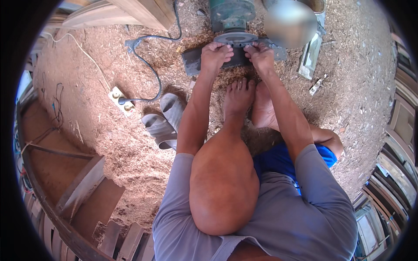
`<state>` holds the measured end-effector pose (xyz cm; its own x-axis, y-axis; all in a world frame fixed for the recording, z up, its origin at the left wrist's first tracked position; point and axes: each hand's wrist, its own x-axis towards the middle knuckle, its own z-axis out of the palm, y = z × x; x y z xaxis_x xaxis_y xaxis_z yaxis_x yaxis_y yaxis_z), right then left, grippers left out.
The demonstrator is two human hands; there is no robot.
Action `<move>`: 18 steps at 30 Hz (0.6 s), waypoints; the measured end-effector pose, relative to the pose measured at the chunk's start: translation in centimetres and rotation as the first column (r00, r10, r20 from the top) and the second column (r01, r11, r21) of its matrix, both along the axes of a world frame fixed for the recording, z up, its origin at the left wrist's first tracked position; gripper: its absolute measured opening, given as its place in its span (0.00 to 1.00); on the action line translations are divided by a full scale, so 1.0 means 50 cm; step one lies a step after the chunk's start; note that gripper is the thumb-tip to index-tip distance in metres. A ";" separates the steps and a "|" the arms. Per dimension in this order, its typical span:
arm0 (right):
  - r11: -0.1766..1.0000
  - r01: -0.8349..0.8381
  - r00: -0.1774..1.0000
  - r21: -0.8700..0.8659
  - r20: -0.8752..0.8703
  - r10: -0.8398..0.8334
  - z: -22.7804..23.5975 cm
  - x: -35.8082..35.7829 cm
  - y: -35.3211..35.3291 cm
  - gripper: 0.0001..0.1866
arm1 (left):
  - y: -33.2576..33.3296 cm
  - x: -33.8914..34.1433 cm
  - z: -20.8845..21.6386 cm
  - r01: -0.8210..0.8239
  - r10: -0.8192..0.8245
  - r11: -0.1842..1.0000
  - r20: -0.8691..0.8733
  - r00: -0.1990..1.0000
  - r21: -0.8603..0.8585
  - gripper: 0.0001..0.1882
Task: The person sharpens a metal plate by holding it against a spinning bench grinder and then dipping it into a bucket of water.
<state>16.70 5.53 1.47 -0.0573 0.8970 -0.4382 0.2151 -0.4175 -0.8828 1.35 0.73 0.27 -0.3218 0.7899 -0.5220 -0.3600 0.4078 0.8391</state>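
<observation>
A green bench grinder (231, 16) stands on the floor ahead of me, its round grey grinding wheel (235, 37) facing me. Across the front of the wheel lies a thin dark metal strip (239, 45) with what look like small holes. My left hand (216, 55) pinches its left end. The other end is pinched by my right hand (260, 55), fingers bent close to the wheel. Whether the strip touches the wheel, I cannot tell. Beneath both hands is a dark metal plate (191, 61). My bare feet (238, 96) rest just below it.
A white power strip (121, 101) with a dark cable lies left on the shavings-covered floor. Grey sandals (171, 111) sit beside my left forearm. Wooden boards (126, 15) lean at the upper left. A pale metal piece (310, 56) lies right of the grinder.
</observation>
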 end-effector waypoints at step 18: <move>0.997 0.051 0.998 0.054 0.018 -0.052 -0.027 -0.011 -0.007 0.13 | -0.004 0.006 -0.009 -0.033 0.033 0.999 -0.024 0.999 0.032 0.10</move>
<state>16.17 5.17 0.10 -0.0025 0.9207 -0.3903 0.2115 -0.3810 -0.9001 1.67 0.54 -0.18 -0.3605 0.7946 -0.4886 -0.3518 0.3693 0.8601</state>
